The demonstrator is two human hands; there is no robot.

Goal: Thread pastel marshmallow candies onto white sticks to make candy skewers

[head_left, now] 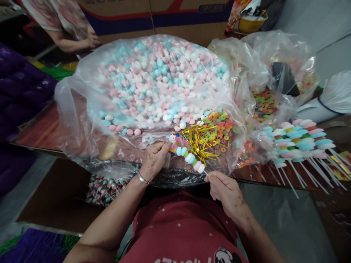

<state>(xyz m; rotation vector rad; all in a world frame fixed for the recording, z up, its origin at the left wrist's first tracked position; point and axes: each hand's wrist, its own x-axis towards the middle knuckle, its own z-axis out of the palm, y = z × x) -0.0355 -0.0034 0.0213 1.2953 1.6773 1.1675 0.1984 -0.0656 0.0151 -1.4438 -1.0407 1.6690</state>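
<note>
A reddish-brown bench (41, 131) carries everything, its near edge running just in front of the person's red shirt, with a grey floor below it and a cardboard box (153, 18) along its far side. The big clear bag (153, 84) of pink, blue and white candies fills the middle of the bench and serves as the landmark. At the bag's near edge, the candy skewer (189, 157) lies slanted, its stick end pinched by the right hand (227, 191), while the left hand (155, 159) is closed on its upper end beside a small printed wrapper. Gold twist ties (199, 140) and a heap of coloured ring candies (216, 131) lie touching the skewer, on the bag's near right corner. Right of the bag, a second plastic bag (276, 73) and a row of finished skewers (298, 140) rest on the bench. Beyond the bag's far left corner, another person's arm (74, 42) shows.
</note>
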